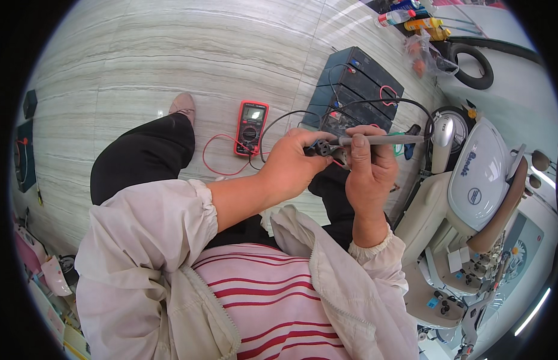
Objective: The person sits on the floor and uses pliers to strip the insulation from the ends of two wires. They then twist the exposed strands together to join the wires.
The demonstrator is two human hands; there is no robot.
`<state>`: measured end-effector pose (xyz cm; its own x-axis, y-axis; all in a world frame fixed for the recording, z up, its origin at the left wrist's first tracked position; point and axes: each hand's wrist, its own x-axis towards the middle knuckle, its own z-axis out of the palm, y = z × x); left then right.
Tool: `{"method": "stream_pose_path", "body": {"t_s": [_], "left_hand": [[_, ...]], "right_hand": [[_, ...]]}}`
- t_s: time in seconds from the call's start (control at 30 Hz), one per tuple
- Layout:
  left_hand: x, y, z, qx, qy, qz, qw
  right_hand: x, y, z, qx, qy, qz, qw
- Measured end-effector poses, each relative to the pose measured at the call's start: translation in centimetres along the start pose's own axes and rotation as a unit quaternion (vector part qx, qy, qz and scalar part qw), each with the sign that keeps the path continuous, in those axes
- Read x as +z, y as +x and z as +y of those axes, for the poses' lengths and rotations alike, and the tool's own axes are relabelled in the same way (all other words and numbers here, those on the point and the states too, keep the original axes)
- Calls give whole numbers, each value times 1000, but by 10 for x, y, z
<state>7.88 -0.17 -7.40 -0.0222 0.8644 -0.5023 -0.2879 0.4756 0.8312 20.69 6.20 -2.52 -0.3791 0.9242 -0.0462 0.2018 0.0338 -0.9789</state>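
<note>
My left hand is closed on a black plug connector with round openings in its face. My right hand grips a long grey-handled tool, its front part against the connector. A black cable arches from around my hands over a block of dark batteries, which have red and black leads on top. Left of these, a red and black multimeter lies on the floor with its screen lit and a red and a black lead attached. Part of what my fingers hold is hidden.
A white scooter stands close at my right. Bottles, a plastic bag and a black tyre are at the back right. More batteries and a pink-and-white vehicle are at the far left. My feet rest on the tiled floor.
</note>
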Motion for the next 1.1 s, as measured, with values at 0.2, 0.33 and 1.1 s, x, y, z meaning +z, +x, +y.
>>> {"method": "stream_pose_path", "body": {"t_s": [0.2, 0.33, 1.1], "left_hand": [[-1, -1, -1, 38, 51, 9, 998], [-1, -1, -4, 43, 52, 37, 997], [-11, -4, 6, 57, 159, 10, 986]], "right_hand": [[2, -1, 0, 0, -52, -8, 999], [-1, 5, -2, 94, -2, 5, 996], [-8, 16, 4, 201, 56, 19, 978]]}}
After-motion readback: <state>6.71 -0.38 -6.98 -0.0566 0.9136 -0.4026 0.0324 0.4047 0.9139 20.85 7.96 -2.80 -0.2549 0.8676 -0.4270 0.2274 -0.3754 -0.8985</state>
